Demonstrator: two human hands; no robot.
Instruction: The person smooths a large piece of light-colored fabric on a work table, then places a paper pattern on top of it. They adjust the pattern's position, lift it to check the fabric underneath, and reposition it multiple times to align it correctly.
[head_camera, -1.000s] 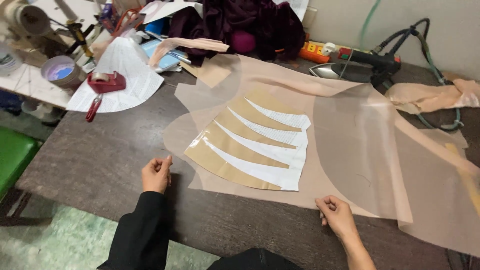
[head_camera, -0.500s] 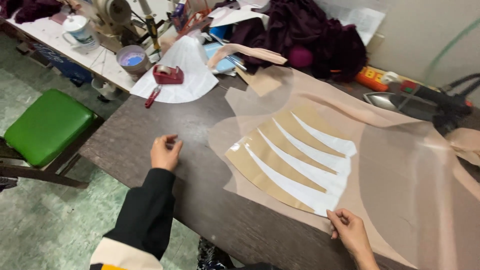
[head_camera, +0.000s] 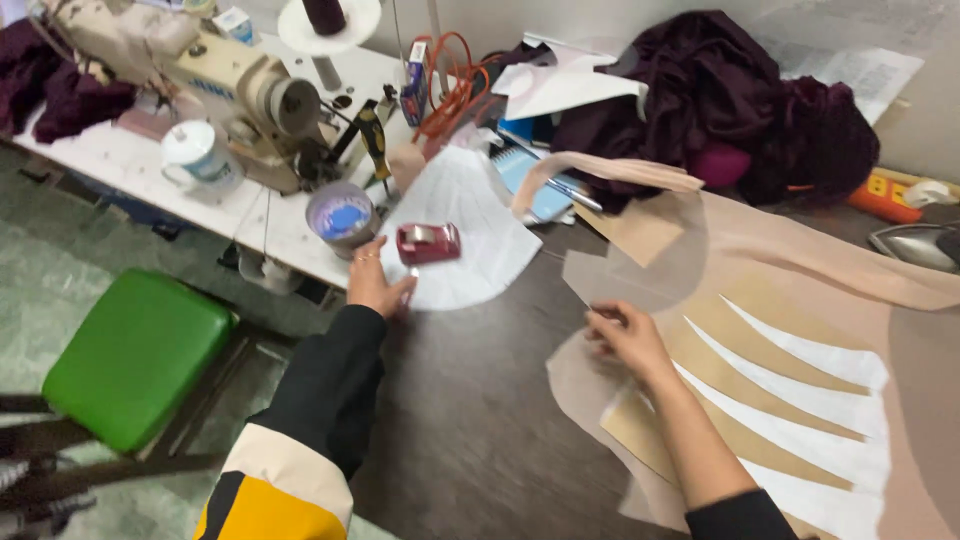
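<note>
There is just one camera, worn on the person's head. It looks down and forward from close above the dark bench (head_camera: 480, 400). It faces the left end, with the sewing machine (head_camera: 240, 85) at the back and the green stool (head_camera: 130, 355) low on the left.

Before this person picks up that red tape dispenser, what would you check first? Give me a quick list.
1. Left hand close to the red tape dispenser: ok, fingertips just beside it, not gripping.
2. Dispenser sits flat on the white paper piece: ok.
3. Right hand steadies the beige fabric: ok, it rests on the edge.
4. Open round tin clear of the reach: not ok, right next to the left hand.
5. Paper strips lying flat on the fabric: ok.
6. Tape end free to pull: cannot tell.
</note>
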